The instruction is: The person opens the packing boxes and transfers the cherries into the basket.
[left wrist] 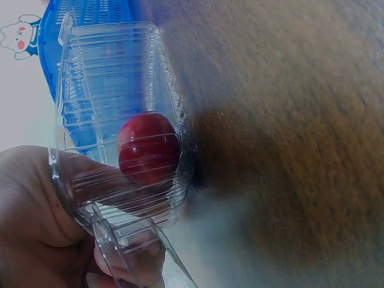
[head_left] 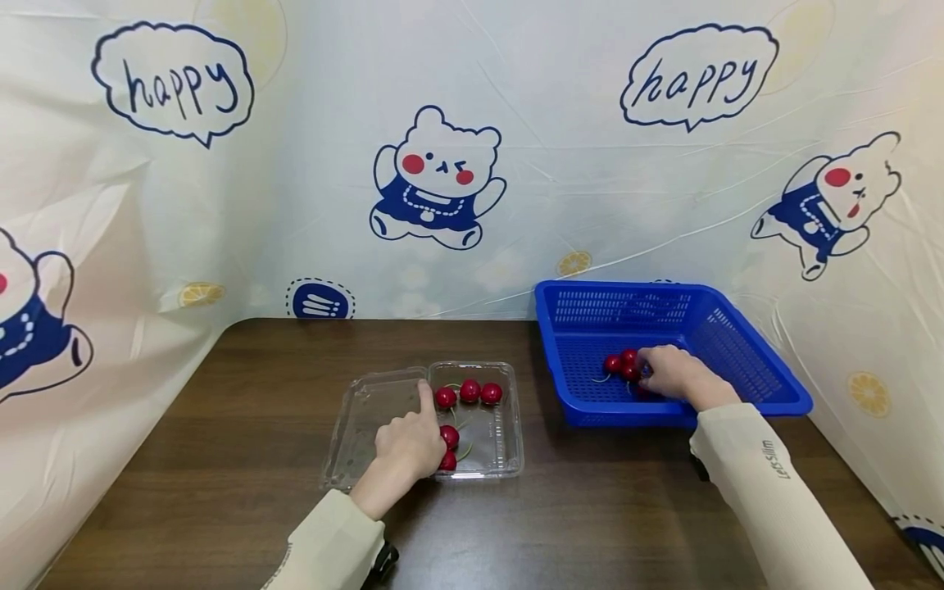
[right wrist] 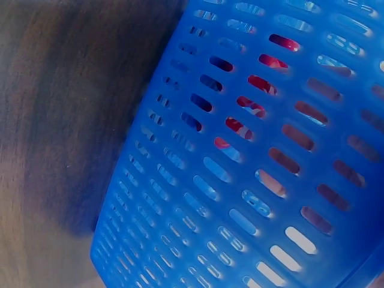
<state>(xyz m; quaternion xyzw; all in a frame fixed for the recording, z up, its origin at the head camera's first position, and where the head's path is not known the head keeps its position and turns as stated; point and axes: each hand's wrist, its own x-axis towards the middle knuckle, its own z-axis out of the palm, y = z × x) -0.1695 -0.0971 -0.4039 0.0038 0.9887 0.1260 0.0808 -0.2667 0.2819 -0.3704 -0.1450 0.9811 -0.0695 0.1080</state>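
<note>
My left hand (head_left: 411,442) grips the hinge side of a clear plastic clamshell box (head_left: 509,434), its index finger stretched along the seam. In the left wrist view, the hand (left wrist: 36,204) wraps the corner of the box (left wrist: 102,66), with a red cherry (left wrist: 149,148) behind the clear wall. Several cherries (head_left: 469,391) with green stems lie inside the box. Over on the right, my right hand (head_left: 678,375) reaches into a blue basket (head_left: 767,360), fingers bent at a cluster of cherries (head_left: 613,364). Whether it pinches one is unclear; the basket wall (right wrist: 198,180) mostly hides it in the right wrist view.
The box's lid (head_left: 369,410) lies folded back to the left on the brown wooden table (head_left: 221,459). A printed curtain (head_left: 324,164) hangs behind and beside the table. The basket's raised rim (head_left: 612,407) stands in front of the right hand's cherries.
</note>
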